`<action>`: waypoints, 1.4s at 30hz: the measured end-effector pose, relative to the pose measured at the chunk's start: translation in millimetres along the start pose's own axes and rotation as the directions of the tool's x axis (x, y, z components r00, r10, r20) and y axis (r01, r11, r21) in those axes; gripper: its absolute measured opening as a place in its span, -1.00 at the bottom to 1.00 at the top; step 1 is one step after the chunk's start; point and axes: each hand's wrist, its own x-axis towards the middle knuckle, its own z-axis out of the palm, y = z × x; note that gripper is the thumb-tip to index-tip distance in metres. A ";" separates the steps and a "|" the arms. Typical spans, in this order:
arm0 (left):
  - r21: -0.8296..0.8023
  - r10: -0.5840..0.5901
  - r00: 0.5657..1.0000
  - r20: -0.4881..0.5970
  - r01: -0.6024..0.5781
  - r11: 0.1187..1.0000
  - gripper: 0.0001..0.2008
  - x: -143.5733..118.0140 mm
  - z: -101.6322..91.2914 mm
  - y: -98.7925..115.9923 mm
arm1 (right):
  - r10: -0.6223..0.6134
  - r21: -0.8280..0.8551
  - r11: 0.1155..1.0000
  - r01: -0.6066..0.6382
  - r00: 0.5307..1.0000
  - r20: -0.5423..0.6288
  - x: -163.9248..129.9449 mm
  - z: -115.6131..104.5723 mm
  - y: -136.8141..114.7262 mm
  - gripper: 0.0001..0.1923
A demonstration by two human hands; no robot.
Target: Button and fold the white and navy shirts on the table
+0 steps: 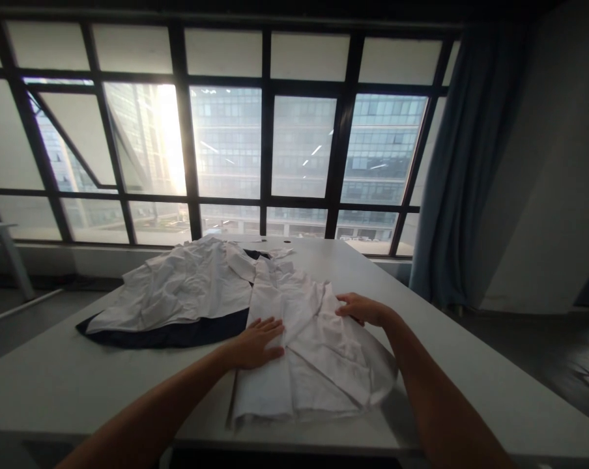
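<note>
Two bare hands rest on a white shirt (pixel 314 352) lying creased and partly folded on the near edge of a grey table (pixel 470 371): the left hand (pixel 258 342) lies flat with fingers spread, while the right hand (pixel 360 307) curls its fingers onto a raised fold. Beyond, to the left, more white garments (pixel 182 286) lie heaped over a dark cloth (pixel 172 333), before a wide window (pixel 226 143) and a blue curtain (pixel 465 163).

White shirt (pixel 314 345); navy, perhaps black, garment (pixel 177 333).
</note>
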 end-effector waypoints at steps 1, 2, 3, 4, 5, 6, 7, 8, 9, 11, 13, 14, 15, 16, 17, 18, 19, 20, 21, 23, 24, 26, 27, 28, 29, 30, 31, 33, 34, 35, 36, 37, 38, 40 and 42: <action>-0.005 -0.013 1.000 0.020 0.013 1.000 -0.37 -1.2 4.0 -1.0 | -0.027 0.008 1.000 0.027 0.999 -0.033 2.1 7.9 -7.8 -0.61; -0.014 -0.021 1.000 0.021 0.022 1.000 -0.37 -1.0 7.5 -1.9 | -0.051 0.016 0.998 0.053 0.996 -0.066 4.9 17.5 -15.5 -0.64; -0.027 -0.025 1.000 0.006 0.025 0.999 -0.38 0.5 10.3 -3.2 | -0.071 0.024 0.997 0.074 0.993 -0.092 8.3 28.8 -23.0 -0.67; -0.045 -0.024 0.999 -0.028 0.023 0.999 -0.39 2.9 12.6 -4.9 | -0.083 0.032 0.996 0.086 0.991 -0.109 12.1 41.6 -29.7 -0.68; -0.069 -0.019 0.997 -0.077 0.013 0.997 -0.42 6.0 14.3 -7.3 | -0.086 0.042 0.995 0.091 0.990 -0.111 16.1 55.4 -35.7 -0.68; -0.097 -0.010 0.990 -0.139 -0.004 0.995 -0.45 9.3 15.5 -10.0 | -0.086 0.056 0.994 0.092 0.991 -0.101 19.9 69.7 -40.5 -0.67; -0.125 -0.004 0.978 -0.211 -0.023 0.992 -0.48 12.5 16.1 -12.8 | -0.081 0.078 0.993 0.087 0.994 -0.076 23.3 83.7 -44.4 -0.64; -0.152 -0.009 0.959 -0.284 -0.035 0.988 -0.51 15.2 16.0 -15.3 | -0.069 0.104 0.992 0.072 0.997 -0.026 26.0 96.7 -47.2 -0.60; -0.176 -0.028 0.936 -0.350 -0.036 0.984 -0.52 17.2 15.3 -17.0 | -0.052 0.129 0.991 0.046 0.997 0.049 27.9 107.8 -49.1 -0.55; -0.213 -0.088 0.898 -0.430 -0.006 0.977 -0.55 18.2 12.4 -17.4 | -0.022 0.161 0.987 -0.017 0.971 0.236 29.2 122.1 -50.7 -0.48; -0.213 -0.110 0.894 -0.435 0.017 0.977 -0.56 15.9 8.9 -13.1 | -0.003 0.153 0.986 -0.061 0.922 0.387 27.8 124.2 -50.1 -0.45; -0.189 -0.090 0.903 -0.420 0.010 0.982 -0.57 13.9 7.6 -9.8 | -0.007 0.140 0.988 -0.059 0.903 0.429 26.7 121.1 -49.0 -0.44; -0.155 -0.053 0.915 -0.399 -0.010 0.988 -0.57 11.6 6.8 -6.1 | -0.021 0.125 0.991 -0.039 0.894 0.448 25.6 116.1 -47.4 -0.44; -0.117 -0.010 0.926 -0.376 -0.037 0.992 -0.56 9.3 6.5 -2.4 | -0.045 0.104 0.995 -0.003 0.892 0.449 24.7 109.8 -45.3 -0.46; -0.083 0.032 0.936 -0.351 -0.065 0.994 -0.52 7.1 6.5 1.0 | -0.082 0.078 0.995 0.054 0.900 0.428 24.4 103.0 -42.5 -0.48; -0.057 0.065 0.945 -0.321 -0.088 0.995 -0.45 5.3 6.9 3.9 | -0.141 0.042 0.990 0.135 0.916 0.375 24.9 96.6 -39.0 -0.50; -0.042 0.086 0.956 -0.281 -0.102 0.994 -0.36 3.7 7.4 6.2 | -0.220 -0.008 0.973 0.231 0.933 0.286 26.1 91.1 -34.9 -0.51; -0.037 0.093 0.969 -0.229 -0.104 0.994 -0.26 2.4 7.9 8.0 | -0.309 -0.081 0.942 0.327 0.934 0.179 28.2 86.8 -30.0 -0.51; -0.034 0.086 0.982 -0.171 -0.093 0.995 -0.20 1.4 8.4 9.3 | -0.391 -0.176 0.900 0.399 0.917 0.082 31.1 83.8 -24.6 -0.48; -0.021 0.049 0.997 -0.055 -0.050 0.999 -0.18 -0.5 9.2 10.9 | -0.461 -0.363 0.825 0.433 0.887 0.011 37.8 81.6 -13.0 -0.30; -0.012 0.028 1.000 -0.012 -0.028 1.000 -0.19 -1.5 9.7 11.4 | -0.437 -0.428 0.805 0.411 0.899 0.040 41.0 81.7 -7.5 -0.16; 0.007 -0.007 1.000 0.030 0.006 1.000 -0.18 -3.1 11.2 11.1 | -0.325 -0.506 0.788 0.350 0.935 0.141 45.7 82.5 1.3 0.04; 0.012 -0.012 0.999 0.036 0.011 1.000 -0.17 -3.5 12.2 9.9 | -0.280 -0.527 0.783 0.330 0.944 0.174 46.8 82.5 4.0 0.07; 0.012 -0.010 0.999 0.034 0.009 1.000 -0.16 -3.3 13.2 7.7 | -0.259 -0.540 0.778 0.321 0.947 0.191 46.9 82.2 5.3 0.07; 0.010 -0.004 1.000 0.022 0.003 1.000 -0.18 -2.1 13.9 4.3 | -0.255 -0.548 0.772 0.322 0.947 0.197 46.3 81.6 5.5 0.09; 0.008 0.002 1.000 -0.004 -0.002 1.000 -0.21 0.1 14.2 -0.6 | -0.255 -0.555 0.766 0.323 0.946 0.198 45.3 80.7 4.6 0.10; 0.013 0.003 0.999 -0.040 -0.003 1.000 -0.26 3.6 13.7 -6.9 | -0.255 -0.563 0.761 0.323 0.946 0.198 44.0 80.0 2.9 0.11; 0.049 -0.017 0.993 -0.118 0.023 0.999 -0.36 14.9 10.4 -23.3 | -0.291 -0.567 0.746 0.349 0.937 0.193 41.8 80.6 -2.2 0.08; 0.081 -0.032 0.989 -0.148 0.045 0.996 -0.40 22.5 7.6 -33.0 | -0.339 -0.560 0.735 0.383 0.922 0.186 41.2 82.6 -5.2 0.04; 0.117 -0.047 0.985 -0.165 0.066 0.991 -0.43 31.3 4.4 -43.3 | -0.404 -0.547 0.720 0.428 0.899 0.170 40.8 86.0 -8.4 -0.02; 0.156 -0.056 0.983 -0.174 0.084 0.984 -0.46 41.2 0.9 -53.8 | -0.476 -0.531 0.703 0.474 0.868 0.145 40.6 90.8 -11.7 -0.09; 0.193 -0.062 0.983 -0.174 0.096 0.976 -0.49 51.7 -2.5 -64.2 | -0.538 -0.516 0.685 0.514 0.835 0.117 40.3 96.9 -15.1 -0.15; 0.229 -0.066 0.983 -0.170 0.105 0.968 -0.51 62.8 -5.8 -74.3 | -0.584 -0.505 0.671 0.543 0.807 0.091 39.8 103.8 -18.5 -0.20; 0.293 -0.086 0.984 -0.154 0.128 0.948 -0.53 85.0 -11.2 -93.2 | -0.627 -0.506 0.646 0.572 0.776 0.076 37.6 117.9 -25.0 -0.23; 0.332 -0.116 0.981 -0.157 0.163 0.929 -0.55 105.3 -15.7 -110.1 | -0.638 -0.513 0.615 0.599 0.760 0.123 34.1 129.1 -30.2 -0.19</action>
